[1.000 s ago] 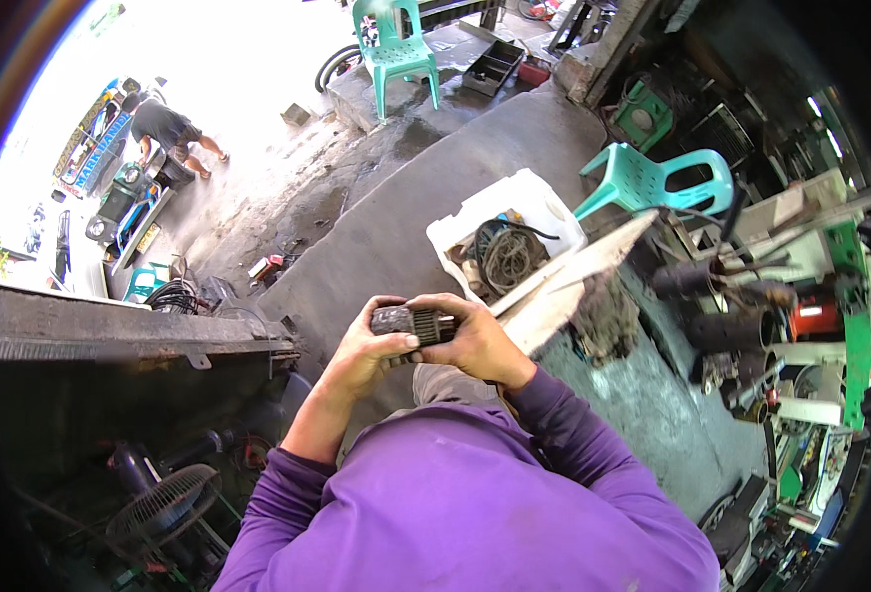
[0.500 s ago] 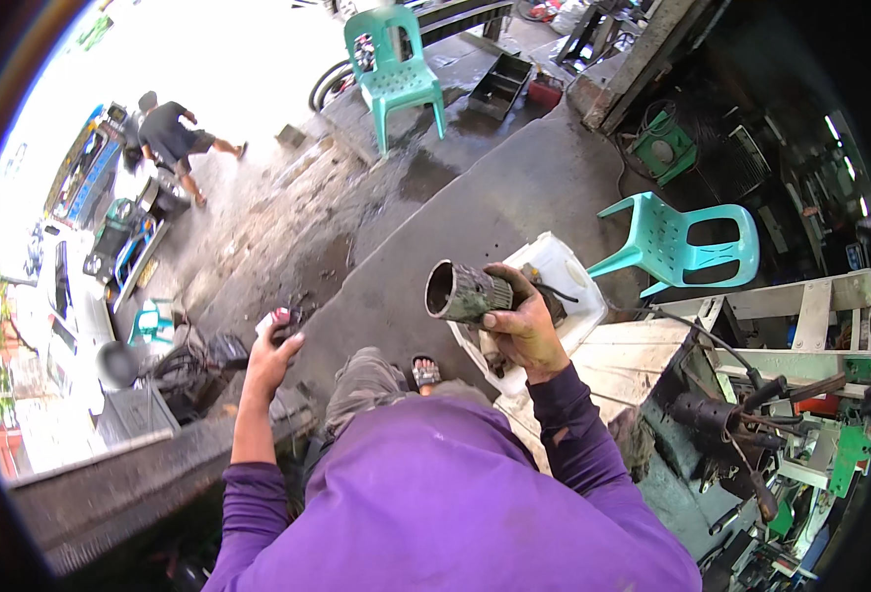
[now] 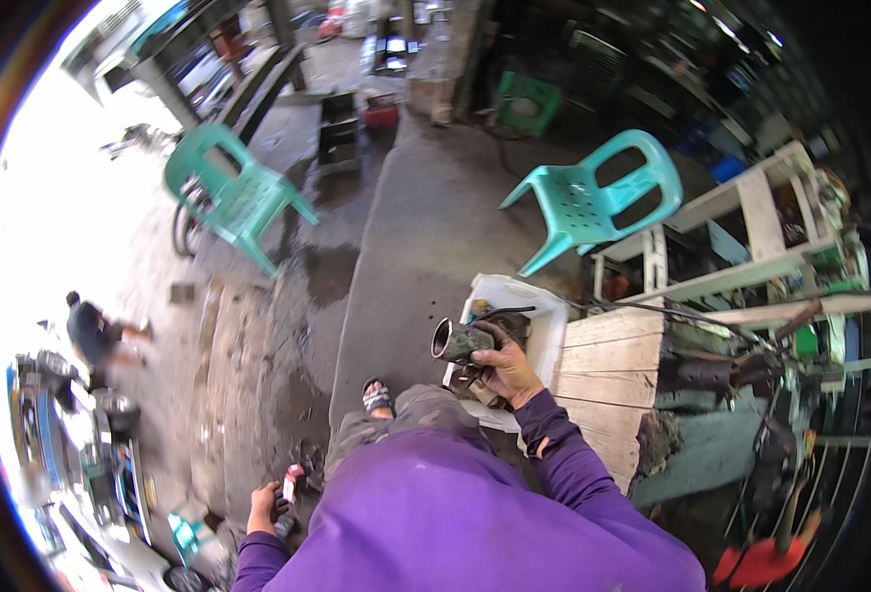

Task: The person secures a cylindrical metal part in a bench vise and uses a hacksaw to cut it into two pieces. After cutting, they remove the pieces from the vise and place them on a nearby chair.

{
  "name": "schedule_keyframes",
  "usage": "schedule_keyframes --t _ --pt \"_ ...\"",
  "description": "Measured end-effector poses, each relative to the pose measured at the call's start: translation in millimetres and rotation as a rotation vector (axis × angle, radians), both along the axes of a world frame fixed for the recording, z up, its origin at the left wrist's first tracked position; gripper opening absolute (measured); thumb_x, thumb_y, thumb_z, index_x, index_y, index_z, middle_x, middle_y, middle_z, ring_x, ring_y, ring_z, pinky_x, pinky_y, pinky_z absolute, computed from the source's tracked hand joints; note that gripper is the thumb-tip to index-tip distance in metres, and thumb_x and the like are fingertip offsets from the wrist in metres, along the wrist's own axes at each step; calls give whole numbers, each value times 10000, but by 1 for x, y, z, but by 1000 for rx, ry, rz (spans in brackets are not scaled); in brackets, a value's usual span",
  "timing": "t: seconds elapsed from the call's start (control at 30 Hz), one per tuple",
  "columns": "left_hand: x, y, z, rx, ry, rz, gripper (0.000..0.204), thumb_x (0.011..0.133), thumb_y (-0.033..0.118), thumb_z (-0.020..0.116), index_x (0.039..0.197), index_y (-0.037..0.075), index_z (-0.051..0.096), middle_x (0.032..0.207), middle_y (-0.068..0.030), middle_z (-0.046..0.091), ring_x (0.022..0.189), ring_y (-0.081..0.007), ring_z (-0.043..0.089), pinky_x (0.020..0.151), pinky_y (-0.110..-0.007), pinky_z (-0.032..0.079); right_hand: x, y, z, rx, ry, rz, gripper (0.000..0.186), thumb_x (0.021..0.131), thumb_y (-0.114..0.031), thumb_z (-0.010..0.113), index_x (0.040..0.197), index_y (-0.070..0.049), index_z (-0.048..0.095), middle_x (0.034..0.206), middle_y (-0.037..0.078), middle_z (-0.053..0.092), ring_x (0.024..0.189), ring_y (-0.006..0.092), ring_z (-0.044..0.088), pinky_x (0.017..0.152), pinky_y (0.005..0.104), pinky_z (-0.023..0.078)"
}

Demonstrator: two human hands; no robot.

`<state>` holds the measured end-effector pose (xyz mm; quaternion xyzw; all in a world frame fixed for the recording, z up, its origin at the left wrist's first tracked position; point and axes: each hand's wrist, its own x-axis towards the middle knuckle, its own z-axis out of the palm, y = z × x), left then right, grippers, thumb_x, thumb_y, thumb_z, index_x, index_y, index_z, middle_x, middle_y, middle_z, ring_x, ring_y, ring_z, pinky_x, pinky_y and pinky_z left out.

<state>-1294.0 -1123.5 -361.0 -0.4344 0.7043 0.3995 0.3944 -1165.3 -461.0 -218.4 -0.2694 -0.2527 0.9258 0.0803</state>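
Observation:
My right hand [image 3: 510,367] is closed round a grimy hollow metal cylinder [image 3: 464,343], its open round end turned to the left. Just beneath it stands a white plastic tub [image 3: 548,337] with dirty metal parts and a black hose [image 3: 507,311] inside. Down at the lower left, my left hand [image 3: 265,510] has its fingers curled round a small red-and-white item [image 3: 290,481]. Its exact kind is too small to make out.
A slatted wooden bench [image 3: 603,360] adjoins the tub. Two green plastic chairs [image 3: 603,192] [image 3: 233,197] stand ahead. A metal rack [image 3: 766,212] lines the right side. Another person [image 3: 93,331] is at the far left, near parked vehicles. The concrete floor has a step edge [image 3: 356,266].
My view has swung left to right across the scene, shifting chairs and the other person. My left hand sits lower and closer to my body. The right hand still grips the cylinder, now over the tub.

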Motion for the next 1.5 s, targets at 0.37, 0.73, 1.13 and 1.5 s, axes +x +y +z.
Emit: schedule_keyframes --t 0.37,0.73,1.13,1.5 --pt "-349 326 -41 218 202 -492 424 936 252 663 1323 97 582 1017 -102 660 837 -297 690 673 -444 565 55 45 -157 664 -1041 -250 620 631 -114 920 1220 -46 740 1074 180 766 993 243 725 896 368 577" --pt "-520 680 -53 87 134 -1140 160 890 184 667 1011 95 724 811 -70 671 692 -271 678 644 -421 565 8 120 -147 647 -1409 -22 684 651 -306 832 1303 -148 700 1193 181 745 1125 365 702 987 422 556" --pt "-647 1048 -42 253 219 -1501 327 891 228 703 1201 125 682 796 -97 651 650 -275 669 559 -455 551 -142 155 -188 249 -1557 -356 679 670 -431 834 1249 -93 733 1184 188 753 1097 361 717 974 415 550" --pt "-738 1244 -37 134 65 -1658 344 924 162 710 1253 87 641 1005 -84 678 826 -262 681 679 -458 603 -304 255 -159 -27 -1576 -402 729 661 -375 930 1291 -73 723 1174 167 765 1061 241 742 946 350 562"
